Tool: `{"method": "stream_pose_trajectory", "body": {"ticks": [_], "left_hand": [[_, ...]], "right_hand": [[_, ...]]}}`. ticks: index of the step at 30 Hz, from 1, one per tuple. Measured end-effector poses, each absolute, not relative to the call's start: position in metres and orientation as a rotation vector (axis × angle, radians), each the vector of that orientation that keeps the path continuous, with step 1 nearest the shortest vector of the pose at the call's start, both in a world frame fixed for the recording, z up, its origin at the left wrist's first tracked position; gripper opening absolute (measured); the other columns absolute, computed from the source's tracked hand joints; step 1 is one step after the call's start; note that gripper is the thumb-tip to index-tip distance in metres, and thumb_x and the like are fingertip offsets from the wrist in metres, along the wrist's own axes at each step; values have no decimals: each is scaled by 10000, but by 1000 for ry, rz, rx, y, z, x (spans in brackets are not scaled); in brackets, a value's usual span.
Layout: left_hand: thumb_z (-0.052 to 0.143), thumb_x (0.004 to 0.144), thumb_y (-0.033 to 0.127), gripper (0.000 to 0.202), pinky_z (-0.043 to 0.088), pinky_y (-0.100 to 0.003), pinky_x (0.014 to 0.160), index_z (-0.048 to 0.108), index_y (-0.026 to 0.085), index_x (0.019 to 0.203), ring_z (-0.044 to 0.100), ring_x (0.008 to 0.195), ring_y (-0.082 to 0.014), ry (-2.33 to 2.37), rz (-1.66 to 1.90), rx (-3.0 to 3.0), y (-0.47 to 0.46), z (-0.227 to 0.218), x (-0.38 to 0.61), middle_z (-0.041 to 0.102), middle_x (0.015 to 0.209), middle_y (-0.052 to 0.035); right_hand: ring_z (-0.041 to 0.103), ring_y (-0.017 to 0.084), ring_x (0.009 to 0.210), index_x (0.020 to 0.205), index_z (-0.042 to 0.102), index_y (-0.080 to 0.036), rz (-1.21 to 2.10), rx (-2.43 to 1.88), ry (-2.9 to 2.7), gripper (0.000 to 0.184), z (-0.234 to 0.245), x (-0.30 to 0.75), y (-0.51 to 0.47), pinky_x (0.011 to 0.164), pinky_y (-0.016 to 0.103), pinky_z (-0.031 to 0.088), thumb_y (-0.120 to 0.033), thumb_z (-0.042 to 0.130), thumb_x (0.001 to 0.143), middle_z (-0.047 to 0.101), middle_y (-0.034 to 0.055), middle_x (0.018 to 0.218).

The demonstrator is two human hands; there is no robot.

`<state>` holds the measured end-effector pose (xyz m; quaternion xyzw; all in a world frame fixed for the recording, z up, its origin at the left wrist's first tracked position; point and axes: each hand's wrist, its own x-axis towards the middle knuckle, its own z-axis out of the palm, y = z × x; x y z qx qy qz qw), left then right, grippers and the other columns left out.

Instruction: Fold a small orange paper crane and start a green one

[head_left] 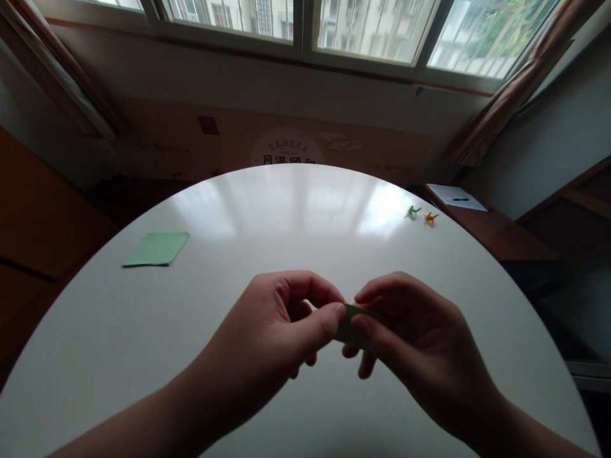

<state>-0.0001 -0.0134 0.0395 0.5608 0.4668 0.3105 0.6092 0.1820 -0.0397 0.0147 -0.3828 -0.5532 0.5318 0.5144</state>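
Observation:
A small folded piece of green paper (349,328) is held above the white table (229,267), between my two hands. My left hand (296,318) pinches its left end between thumb and index finger. On the other side, my right hand (405,324) grips it with the thumb in front and fingers behind. Much of the paper's shape is hidden by the fingers. Farther off on the right lie a green folded paper crane (413,212) and an orange folded paper crane (430,219), side by side and apart from the hands.
A stack of light green square paper (157,249) lies on the table's left side. Beyond the table's right edge, a brown wooden surface (506,232) carries a white sheet (453,194) with a dark pen on it. A window and curtains are at the back.

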Motion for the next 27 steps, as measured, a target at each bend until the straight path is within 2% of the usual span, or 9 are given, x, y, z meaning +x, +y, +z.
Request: {"method": "stream_pose_trajectory", "body": {"ticks": [12, 19, 27], "left_hand": [[703, 824, 300, 137, 400, -148, 403, 717, 169, 788, 504, 490, -93, 1177, 700, 1320, -11, 50, 5, 607, 552, 27], [677, 871, 324, 167, 392, -153, 390, 696, 169, 811, 464, 450, -79, 1085, 796, 1285, -7, 34, 0, 569, 531, 45], [695, 843, 304, 145, 391, -163, 408, 689, 163, 811, 460, 454, -84, 1127, 703, 1302, -7, 39, 2, 544, 519, 51]], "right_hand": [[715, 160, 614, 934, 621, -219, 1314, -993, -1302, 129, 14, 182, -40, 454, 194, 568, -219, 734, 871, 718, -3, 734], [703, 173, 695, 1202, 542, -265, 1413, -1038, -1285, 412, 11, 181, -35, 454, 197, 555, -234, 752, 848, 718, 5, 828], [674, 169, 690, 1248, 545, -267, 1281, -1025, -1212, 499, 13, 186, -28, 452, 200, 542, -265, 790, 813, 706, 2, 831]]}}
